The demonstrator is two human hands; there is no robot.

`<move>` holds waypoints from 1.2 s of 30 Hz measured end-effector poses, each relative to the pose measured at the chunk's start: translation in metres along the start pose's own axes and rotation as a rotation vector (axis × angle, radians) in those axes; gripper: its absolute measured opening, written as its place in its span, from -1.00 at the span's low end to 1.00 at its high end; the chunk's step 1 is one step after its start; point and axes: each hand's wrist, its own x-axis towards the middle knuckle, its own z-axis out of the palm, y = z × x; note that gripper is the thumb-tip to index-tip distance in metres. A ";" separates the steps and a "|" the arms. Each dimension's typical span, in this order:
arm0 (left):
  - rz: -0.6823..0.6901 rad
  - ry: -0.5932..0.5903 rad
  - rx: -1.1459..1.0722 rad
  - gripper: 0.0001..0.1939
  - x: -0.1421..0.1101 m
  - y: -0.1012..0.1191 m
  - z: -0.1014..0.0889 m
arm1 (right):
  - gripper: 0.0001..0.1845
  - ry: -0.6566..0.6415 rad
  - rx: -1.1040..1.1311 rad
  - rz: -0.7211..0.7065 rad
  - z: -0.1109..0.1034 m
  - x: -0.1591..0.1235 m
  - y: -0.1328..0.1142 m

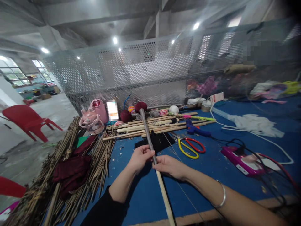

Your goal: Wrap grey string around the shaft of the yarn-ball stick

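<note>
A pale wooden stick slants up across the middle, its upper length covered in grey wrapping that ends in a wider tip. My left hand is closed on the grey part, thumb and fingers pinching it. Just below, my right hand pinches the stick near the lower end of the wrapping. A thin thread runs down past my right hand toward the table's front edge. Behind the hands lies a black cloth. To its right are scissors with one yellow and one red handle.
Bundled thin twigs and a dark red cloth lie left. Behind are pale sticks, yarn balls and a pink pot. A blue glue gun, purple power strip and cables lie right. A perforated metal screen stands behind.
</note>
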 end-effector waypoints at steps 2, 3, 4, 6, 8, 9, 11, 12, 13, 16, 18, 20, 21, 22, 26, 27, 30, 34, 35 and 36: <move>-0.026 -0.016 -0.065 -0.68 0.001 -0.002 -0.001 | -0.66 -0.040 0.010 0.017 -0.004 -0.002 -0.002; -0.040 -0.010 -0.079 -0.65 0.001 -0.004 -0.001 | -0.65 -0.039 -0.005 0.011 -0.006 -0.002 -0.003; -0.047 0.007 -0.070 -0.63 0.001 -0.005 -0.001 | -0.64 -0.026 -0.031 -0.002 -0.006 -0.002 -0.003; -0.022 0.075 0.021 -0.62 0.000 -0.008 0.000 | -0.62 0.028 -0.106 -0.018 -0.006 0.000 -0.001; 0.036 0.132 0.124 -0.67 -0.001 -0.008 0.000 | -0.61 0.077 -0.166 -0.005 -0.003 0.001 0.001; 0.059 0.133 0.145 -0.69 -0.002 -0.008 0.001 | -0.61 0.090 -0.171 -0.004 -0.002 0.002 0.002; 0.057 0.088 0.108 -0.69 -0.002 -0.005 0.001 | -0.62 0.075 -0.118 -0.015 -0.001 0.002 0.003; 0.038 0.057 0.064 -0.67 -0.001 -0.004 0.000 | -0.63 0.048 -0.074 -0.014 -0.001 0.001 0.002; 0.015 0.031 0.017 -0.63 -0.001 -0.004 0.000 | -0.65 0.016 -0.033 -0.005 -0.001 0.001 0.002; -0.038 -0.017 -0.098 -0.57 0.002 -0.006 -0.003 | -0.66 -0.025 0.037 0.053 -0.003 -0.001 0.000; -0.050 -0.044 -0.160 -0.57 0.004 -0.009 -0.004 | -0.66 -0.013 0.065 0.092 -0.003 -0.002 -0.002; -0.059 -0.069 -0.225 -0.57 0.005 -0.012 -0.006 | -0.67 -0.010 0.089 0.123 -0.004 -0.004 -0.003; -0.067 -0.079 -0.256 -0.57 0.005 -0.013 -0.006 | -0.67 -0.014 0.094 0.136 -0.005 -0.004 -0.004; -0.077 -0.085 -0.281 -0.57 0.005 -0.014 -0.006 | -0.68 -0.018 0.097 0.146 -0.006 -0.005 -0.004; -0.098 -0.080 -0.295 -0.57 0.005 -0.014 -0.005 | -0.69 -0.041 0.117 0.204 -0.009 -0.006 -0.007; -0.098 -0.071 -0.278 -0.58 0.005 -0.013 -0.005 | -0.70 -0.045 0.117 0.210 -0.010 -0.006 -0.007; -0.081 -0.002 -0.156 -0.60 0.003 -0.010 0.000 | -0.73 -0.027 0.082 0.181 -0.007 -0.005 -0.006; -0.054 0.130 0.020 -0.57 0.001 -0.005 0.004 | -0.70 0.005 0.030 0.149 -0.003 -0.003 -0.004; -0.057 0.132 0.022 -0.56 0.001 -0.004 0.005 | -0.70 0.007 0.027 0.145 -0.002 -0.003 -0.004; -0.064 0.118 0.010 -0.56 0.001 -0.003 0.005 | -0.70 0.006 0.027 0.143 -0.002 -0.003 -0.004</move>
